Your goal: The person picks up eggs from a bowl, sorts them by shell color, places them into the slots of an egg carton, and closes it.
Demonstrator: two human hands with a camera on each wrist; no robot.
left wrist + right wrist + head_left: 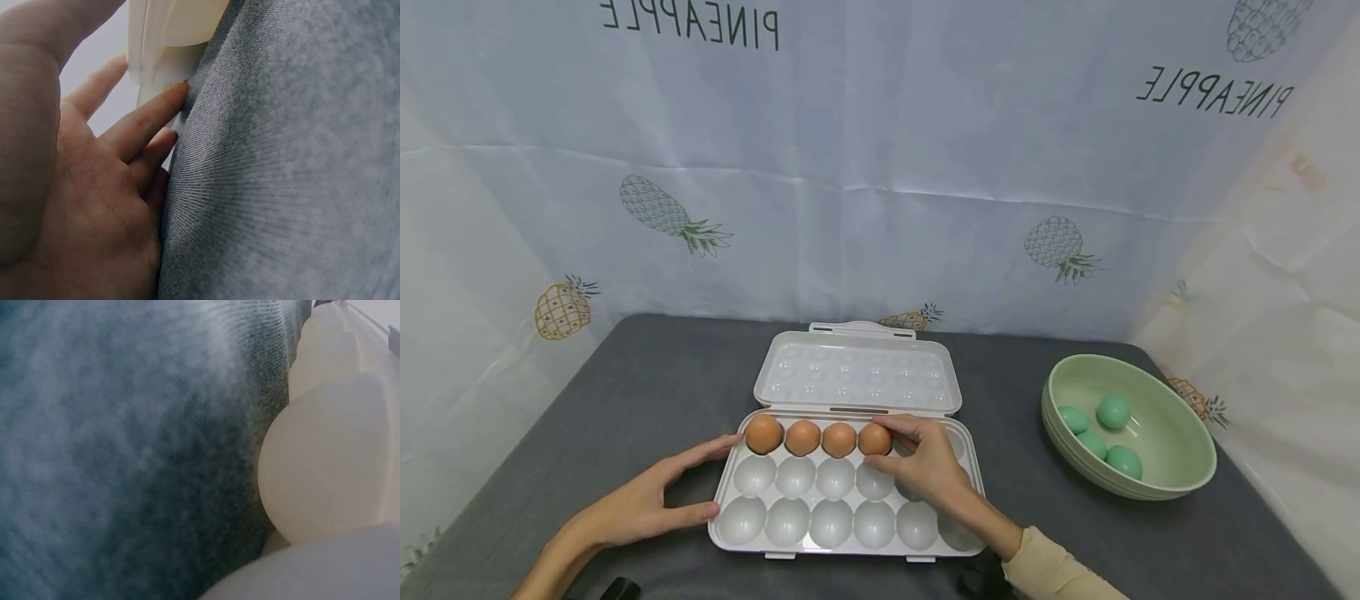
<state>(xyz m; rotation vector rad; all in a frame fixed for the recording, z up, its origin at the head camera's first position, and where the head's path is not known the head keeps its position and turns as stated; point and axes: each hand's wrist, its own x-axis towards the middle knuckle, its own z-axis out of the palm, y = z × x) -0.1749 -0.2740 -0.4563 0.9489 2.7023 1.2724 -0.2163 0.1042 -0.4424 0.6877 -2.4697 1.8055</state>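
Note:
A white plastic egg box (846,543) lies on the table, its lid (859,367) folded open toward the back. Several brown eggs (802,437) sit in the back row from the left. My right hand (931,467) pinches the rightmost of these, a brown egg (874,439), between thumb and fingers at its cup. At the box's left edge, my left hand (636,500) touches the rim with fingers and thumb spread. In the left wrist view the left hand (94,187) has its fingers extended beside the box. The right wrist view shows the undersides of cups (331,456), with the right hand out of sight.
On the right stands a green bowl (1183,446) holding several green eggs (1114,411). A dark grey cloth (685,367) covers the table. Behind it hangs a curtain (880,250) printed with pineapples. A small black object (621,588) shows at the front edge.

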